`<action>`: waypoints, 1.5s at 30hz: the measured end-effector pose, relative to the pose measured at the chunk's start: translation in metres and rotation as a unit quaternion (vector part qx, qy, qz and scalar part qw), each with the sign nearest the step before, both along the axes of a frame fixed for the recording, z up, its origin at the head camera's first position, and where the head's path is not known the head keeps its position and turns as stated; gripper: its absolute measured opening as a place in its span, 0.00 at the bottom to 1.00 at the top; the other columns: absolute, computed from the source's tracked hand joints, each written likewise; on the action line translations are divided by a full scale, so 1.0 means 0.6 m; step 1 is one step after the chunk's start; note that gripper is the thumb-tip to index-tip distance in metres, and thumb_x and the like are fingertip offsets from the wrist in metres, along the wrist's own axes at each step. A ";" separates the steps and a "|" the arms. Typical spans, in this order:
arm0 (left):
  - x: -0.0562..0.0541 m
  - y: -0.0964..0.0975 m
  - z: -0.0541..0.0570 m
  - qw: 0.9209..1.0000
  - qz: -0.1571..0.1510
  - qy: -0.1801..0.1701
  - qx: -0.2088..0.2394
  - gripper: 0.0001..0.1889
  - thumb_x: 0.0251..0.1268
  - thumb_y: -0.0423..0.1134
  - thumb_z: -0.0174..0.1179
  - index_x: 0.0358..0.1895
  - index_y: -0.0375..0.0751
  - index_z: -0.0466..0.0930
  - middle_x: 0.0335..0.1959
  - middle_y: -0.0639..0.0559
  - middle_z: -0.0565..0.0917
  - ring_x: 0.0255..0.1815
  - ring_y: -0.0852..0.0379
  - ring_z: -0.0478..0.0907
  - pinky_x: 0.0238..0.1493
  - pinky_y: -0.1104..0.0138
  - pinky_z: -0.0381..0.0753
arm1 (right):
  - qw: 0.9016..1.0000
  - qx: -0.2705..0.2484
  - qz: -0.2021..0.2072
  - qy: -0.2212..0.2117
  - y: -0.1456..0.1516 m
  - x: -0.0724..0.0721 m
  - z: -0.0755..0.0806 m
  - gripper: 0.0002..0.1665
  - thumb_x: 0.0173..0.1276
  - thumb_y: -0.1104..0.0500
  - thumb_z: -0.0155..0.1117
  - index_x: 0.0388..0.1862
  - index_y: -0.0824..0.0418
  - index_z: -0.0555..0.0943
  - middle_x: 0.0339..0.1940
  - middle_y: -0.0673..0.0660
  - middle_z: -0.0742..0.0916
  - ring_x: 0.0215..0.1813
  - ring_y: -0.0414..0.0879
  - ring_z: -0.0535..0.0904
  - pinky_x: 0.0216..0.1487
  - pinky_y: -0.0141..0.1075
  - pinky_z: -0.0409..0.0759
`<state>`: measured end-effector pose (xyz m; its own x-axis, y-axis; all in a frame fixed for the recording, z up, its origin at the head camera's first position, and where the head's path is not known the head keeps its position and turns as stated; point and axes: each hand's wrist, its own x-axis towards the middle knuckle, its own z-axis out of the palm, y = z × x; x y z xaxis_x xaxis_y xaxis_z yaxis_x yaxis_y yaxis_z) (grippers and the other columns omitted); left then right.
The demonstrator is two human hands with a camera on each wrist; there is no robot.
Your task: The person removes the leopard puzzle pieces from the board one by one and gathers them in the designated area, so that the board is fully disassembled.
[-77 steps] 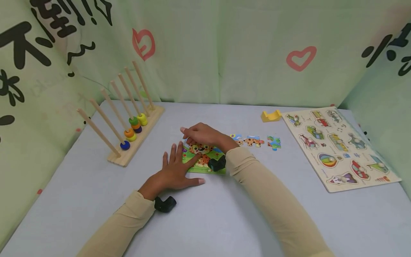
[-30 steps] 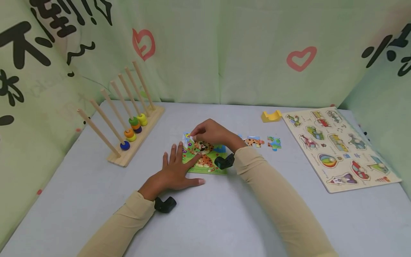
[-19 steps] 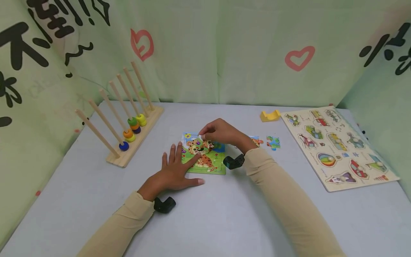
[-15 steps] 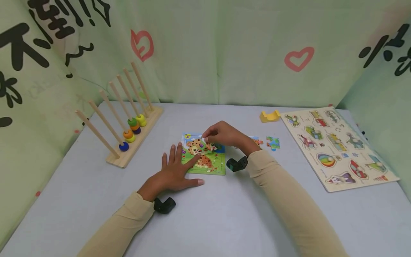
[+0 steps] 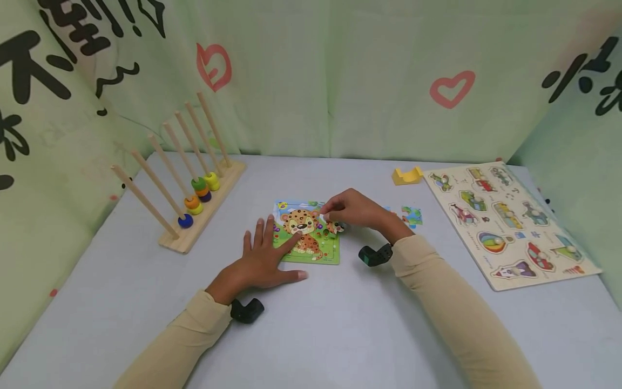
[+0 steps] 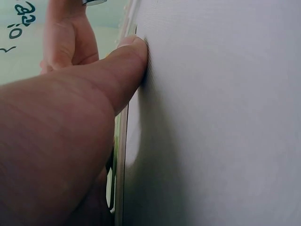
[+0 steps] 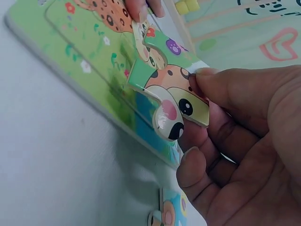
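My left hand lies with fingers spread over the left edge of a small leopard jigsaw board, fingertips on the picture. Its thumb points out along the table in the left wrist view. With thumb and fingers, my right hand pinches a jigsaw piece showing a spotted face with a black eye and pink cheek. The piece is tilted over the board's right side, where a blue-green area shows beneath. Loose jigsaw pieces lie to the right, partly hidden behind my right hand.
A wooden peg stand with several coloured rings stands at the left. At the back right lie a yellow curved block and a large wooden picture board. A green curtain hangs behind the white table.
My right hand has moved right from the board's upper left to its right side, carrying the jigsaw piece, which has come into view. My left hand has stayed in place.
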<state>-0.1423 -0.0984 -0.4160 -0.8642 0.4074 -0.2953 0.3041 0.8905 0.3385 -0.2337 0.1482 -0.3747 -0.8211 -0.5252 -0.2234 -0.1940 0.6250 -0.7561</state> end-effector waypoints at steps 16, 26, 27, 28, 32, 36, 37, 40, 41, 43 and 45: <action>0.000 -0.001 -0.001 1.000 -0.006 0.009 0.004 0.47 0.57 0.74 0.53 0.78 0.62 0.49 0.76 0.32 0.26 0.74 0.34 0.19 0.66 0.36 0.26 | 1.000 0.013 -0.011 -0.019 0.054 0.030 -0.001 0.11 0.70 0.61 0.61 0.46 0.62 0.85 0.38 0.51 0.87 0.40 0.46 0.75 0.41 0.39 0.73; 0.002 0.000 -0.002 1.000 -0.004 0.010 0.009 0.47 0.57 0.73 0.54 0.78 0.61 0.50 0.76 0.32 0.26 0.74 0.34 0.18 0.66 0.36 0.25 | 0.999 0.014 -0.008 -0.034 0.081 0.042 0.003 0.10 0.68 0.63 0.61 0.44 0.63 0.86 0.34 0.51 0.86 0.39 0.46 0.74 0.40 0.38 0.71; 0.002 0.000 -0.001 1.000 -0.004 0.009 0.009 0.47 0.57 0.73 0.54 0.78 0.61 0.50 0.76 0.32 0.26 0.74 0.34 0.18 0.66 0.36 0.25 | 0.999 0.013 -0.006 -0.035 0.083 0.042 0.001 0.09 0.68 0.63 0.61 0.43 0.63 0.86 0.35 0.51 0.86 0.38 0.46 0.74 0.40 0.37 0.71; 0.002 0.000 0.000 1.000 -0.004 0.009 0.010 0.47 0.57 0.73 0.54 0.78 0.61 0.50 0.76 0.32 0.26 0.74 0.34 0.18 0.66 0.36 0.25 | 0.999 0.012 -0.003 -0.036 0.084 0.042 -0.001 0.09 0.68 0.64 0.61 0.43 0.63 0.86 0.35 0.51 0.86 0.37 0.46 0.73 0.38 0.37 0.71; 0.001 0.000 0.001 1.000 -0.002 0.004 0.010 0.47 0.57 0.73 0.54 0.78 0.62 0.50 0.76 0.32 0.26 0.74 0.34 0.18 0.66 0.37 0.25 | 0.999 0.008 0.007 -0.031 0.087 0.043 -0.009 0.08 0.68 0.66 0.61 0.41 0.65 0.86 0.33 0.52 0.85 0.33 0.44 0.72 0.33 0.34 0.70; 0.001 -0.001 0.002 1.000 0.005 -0.012 0.010 0.47 0.56 0.74 0.54 0.78 0.64 0.48 0.75 0.34 0.23 0.73 0.37 0.15 0.66 0.38 0.22 | 1.000 0.017 0.012 -0.021 0.087 0.043 -0.013 0.07 0.68 0.66 0.62 0.40 0.65 0.86 0.32 0.51 0.84 0.32 0.43 0.72 0.31 0.34 0.70; 0.001 -0.001 0.002 1.000 0.006 -0.016 0.008 0.47 0.56 0.74 0.54 0.78 0.64 0.47 0.75 0.35 0.22 0.73 0.37 0.14 0.66 0.38 0.22 | 1.000 0.020 0.012 -0.019 0.087 0.042 -0.014 0.07 0.68 0.66 0.62 0.40 0.64 0.86 0.32 0.51 0.84 0.32 0.43 0.72 0.31 0.34 0.70; 0.001 -0.001 0.003 1.000 0.002 -0.017 0.006 0.47 0.57 0.74 0.53 0.78 0.65 0.47 0.75 0.35 0.22 0.73 0.37 0.14 0.65 0.37 0.22 | 1.000 0.023 0.012 -0.018 0.087 0.041 -0.014 0.07 0.68 0.66 0.62 0.41 0.65 0.86 0.31 0.51 0.84 0.30 0.43 0.72 0.30 0.34 0.70; 0.001 -0.001 0.002 1.000 0.000 -0.017 0.003 0.47 0.57 0.74 0.53 0.78 0.65 0.47 0.75 0.35 0.22 0.72 0.36 0.14 0.65 0.37 0.22 | 0.999 0.024 0.012 -0.019 0.088 0.041 -0.014 0.07 0.68 0.66 0.62 0.41 0.65 0.86 0.30 0.51 0.84 0.29 0.43 0.71 0.30 0.34 0.69; 0.001 -0.001 0.002 1.000 -0.004 -0.015 0.000 0.46 0.58 0.74 0.52 0.78 0.65 0.47 0.75 0.35 0.22 0.72 0.36 0.14 0.65 0.36 0.22 | 0.999 0.025 0.013 -0.018 0.088 0.041 -0.014 0.08 0.68 0.66 0.62 0.41 0.66 0.86 0.29 0.51 0.84 0.29 0.43 0.71 0.29 0.34 0.69; 0.001 -0.001 0.002 1.000 -0.009 -0.012 -0.003 0.46 0.58 0.74 0.52 0.78 0.65 0.47 0.75 0.35 0.22 0.72 0.35 0.14 0.64 0.36 0.22 | 0.999 0.025 0.012 -0.018 0.088 0.041 -0.014 0.08 0.68 0.66 0.62 0.42 0.66 0.85 0.28 0.51 0.84 0.28 0.42 0.71 0.29 0.34 0.69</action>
